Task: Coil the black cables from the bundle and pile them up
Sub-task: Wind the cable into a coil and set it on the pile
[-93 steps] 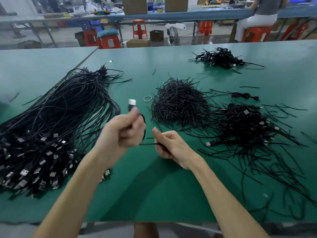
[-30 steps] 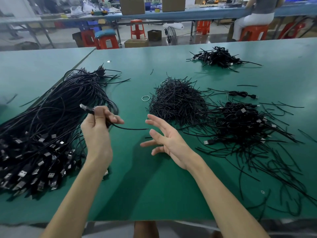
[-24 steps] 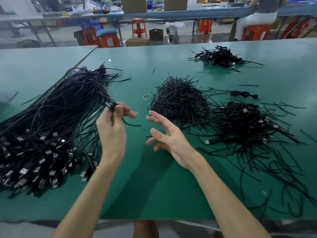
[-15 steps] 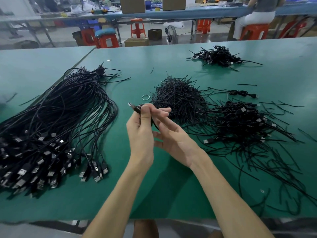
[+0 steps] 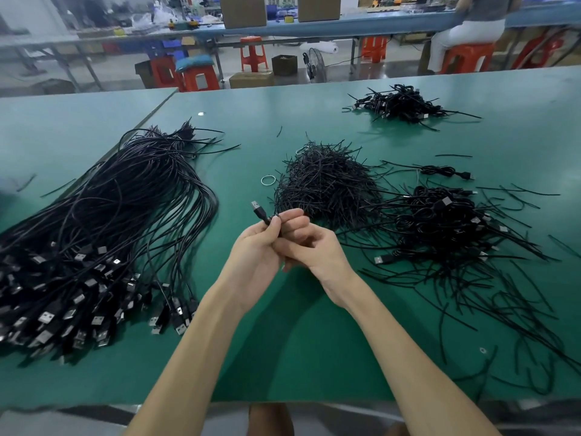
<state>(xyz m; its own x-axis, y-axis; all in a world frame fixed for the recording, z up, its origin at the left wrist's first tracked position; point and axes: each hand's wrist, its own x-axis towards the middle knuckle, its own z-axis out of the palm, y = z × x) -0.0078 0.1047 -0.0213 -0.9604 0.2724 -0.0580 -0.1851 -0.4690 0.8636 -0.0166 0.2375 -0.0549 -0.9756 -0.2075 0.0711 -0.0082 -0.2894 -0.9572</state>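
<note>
A big bundle of long black USB cables (image 5: 103,221) lies on the left of the green table (image 5: 283,347), plugs fanned toward me. My left hand (image 5: 257,250) grips one black cable (image 5: 261,212) just below its plug, which sticks up past my thumb. My right hand (image 5: 314,247) meets the left at the table's middle, fingers curled round the same cable; the rest of the cable is hidden between the hands. A pile of coiled cables (image 5: 446,225) lies to the right.
A heap of short black twist ties (image 5: 327,184) sits just beyond my hands, with loose ties scattered right. A rubber band (image 5: 268,180) lies beside it. Another cable pile (image 5: 399,103) is at the far right. Stools, benches and a seated person stand beyond the table.
My left hand carried the cable from the bundle toward the middle. My right hand, open before, has closed on the cable against the left hand.
</note>
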